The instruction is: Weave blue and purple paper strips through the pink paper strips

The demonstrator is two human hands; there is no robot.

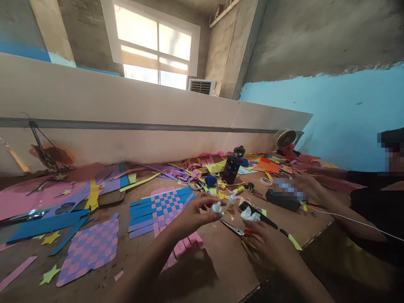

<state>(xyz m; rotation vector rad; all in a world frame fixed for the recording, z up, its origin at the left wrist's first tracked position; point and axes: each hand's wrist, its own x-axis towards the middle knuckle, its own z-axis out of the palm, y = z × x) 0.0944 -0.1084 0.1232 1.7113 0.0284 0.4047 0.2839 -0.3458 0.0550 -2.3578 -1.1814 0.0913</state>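
- Both your forearms (151, 259) reach in from the bottom edge, slanting toward each other.
- Your right hand (268, 239) sits palm down, fingers pointing left and loosely curled; whether they close on anything, you cannot tell from this view.
- Metal scissors (232, 228) extend from beside those fingers, blades aimed away and to the left.
- White crumpled tissue (250, 214) is just beyond your right fingers; contact is unclear.
- Your left hand (196, 211) bends inward, thumb and fingertips pinched on a small white piece (216, 207).
- That piece sits at the fingertips, just left of the small glue bottle (231, 202).
- Left of your left hand lies the blue-and-pink woven paper (167, 206).
- Farther off stands a black bottle (231, 170).
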